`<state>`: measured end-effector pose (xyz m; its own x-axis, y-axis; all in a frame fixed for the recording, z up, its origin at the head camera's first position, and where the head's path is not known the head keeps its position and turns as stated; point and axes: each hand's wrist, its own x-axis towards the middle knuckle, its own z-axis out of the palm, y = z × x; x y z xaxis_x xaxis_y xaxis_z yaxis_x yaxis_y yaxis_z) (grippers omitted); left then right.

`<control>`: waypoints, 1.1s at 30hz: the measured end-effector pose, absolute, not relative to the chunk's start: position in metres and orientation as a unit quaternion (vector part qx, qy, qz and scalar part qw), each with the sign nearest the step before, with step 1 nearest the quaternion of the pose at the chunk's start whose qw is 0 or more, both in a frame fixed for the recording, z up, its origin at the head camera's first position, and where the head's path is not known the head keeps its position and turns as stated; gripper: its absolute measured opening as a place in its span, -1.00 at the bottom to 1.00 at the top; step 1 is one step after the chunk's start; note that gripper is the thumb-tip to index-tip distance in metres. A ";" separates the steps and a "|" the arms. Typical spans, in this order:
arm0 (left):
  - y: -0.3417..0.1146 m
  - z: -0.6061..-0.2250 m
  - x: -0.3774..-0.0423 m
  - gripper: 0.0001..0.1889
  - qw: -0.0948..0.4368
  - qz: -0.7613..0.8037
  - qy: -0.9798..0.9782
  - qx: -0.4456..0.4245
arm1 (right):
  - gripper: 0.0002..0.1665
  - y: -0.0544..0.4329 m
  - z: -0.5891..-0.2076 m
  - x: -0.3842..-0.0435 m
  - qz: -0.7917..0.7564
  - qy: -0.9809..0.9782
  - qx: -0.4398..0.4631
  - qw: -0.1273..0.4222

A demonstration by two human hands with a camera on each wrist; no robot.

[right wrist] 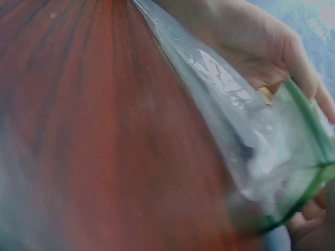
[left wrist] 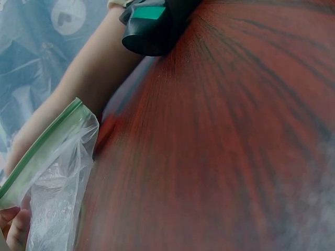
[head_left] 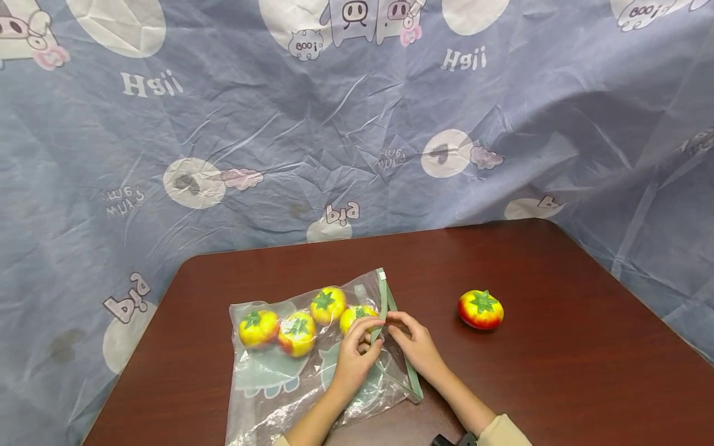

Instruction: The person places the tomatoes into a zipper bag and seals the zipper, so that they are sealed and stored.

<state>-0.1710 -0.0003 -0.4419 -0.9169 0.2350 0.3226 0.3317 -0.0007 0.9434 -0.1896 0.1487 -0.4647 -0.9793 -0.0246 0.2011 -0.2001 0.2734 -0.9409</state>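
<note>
A beige sleeve (head_left: 504, 432) and a black device (head_left: 456, 441) at the right wrist lie nearest, along the bottom edge of the head view. Beyond them, the left hand (head_left: 354, 358) pinches the pale-green strip (head_left: 413, 376) at the mouth of a clear zip bag (head_left: 253, 406), its grip narrow and its fingers bent. The right hand (head_left: 417, 348), just beside it, holds the other edge of that strip between thumb and fingers, and the mouth gapes below the two hands. A white slider (head_left: 382, 275) sits at the strip's far end. The bag lies flat on the dark red-brown tabletop (head_left: 563, 347), with four yellow-and-red fruits (head_left: 297, 334) inside, each showing a green leafy top; the rightmost is partly covered by the left hand. A fifth fruit (head_left: 481, 311), redder underneath, rests outside the bag, well apart to the right. Behind hangs a creased blue-grey cloth (head_left: 290, 133) printed with cartoon figures.
</note>
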 end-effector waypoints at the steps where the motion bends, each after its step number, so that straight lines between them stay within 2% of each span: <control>1: 0.000 -0.441 -0.171 -0.68 0.034 -0.678 -0.707 -0.199 | -0.68 0.151 -0.462 -0.190 0.588 -0.802 0.070 0.073; 5: 0.002 -0.440 -0.172 -0.68 0.030 -0.681 -0.706 -0.192 | -0.70 0.164 -0.450 -0.193 0.554 -0.824 0.083 0.089; 8: 0.003 -0.440 -0.172 -0.67 0.034 -0.684 -0.703 -0.190 | -0.70 0.177 -0.442 -0.192 0.521 -0.839 0.092 0.130; 19: 0.003 -0.441 -0.173 -0.68 0.032 -0.683 -0.704 -0.193 | -0.64 0.228 -0.434 -0.173 0.362 -0.838 0.164 0.374; 23: 0.002 -0.442 -0.173 -0.69 0.036 -0.682 -0.704 -0.193 | -0.68 0.245 -0.439 -0.171 0.351 -0.803 0.135 0.462; 27: 0.002 -0.443 -0.173 -0.69 0.042 -0.683 -0.703 -0.194 | -0.73 0.262 -0.445 -0.170 0.344 -0.810 0.065 0.470; 30: 0.002 -0.444 -0.174 -0.70 0.044 -0.683 -0.703 -0.194 | -0.70 0.274 -0.447 -0.168 0.351 -0.832 0.009 0.429; 33: 0.003 -0.445 -0.174 -0.70 0.046 -0.682 -0.703 -0.195 | -0.58 0.281 -0.449 -0.168 0.370 -0.848 -0.033 0.379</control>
<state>-0.1741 0.0027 -0.4448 -0.9197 0.2115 0.3308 0.3371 -0.0067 0.9414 -0.1683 0.2810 -0.4485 -0.7100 0.3369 0.6183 -0.2239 0.7245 -0.6519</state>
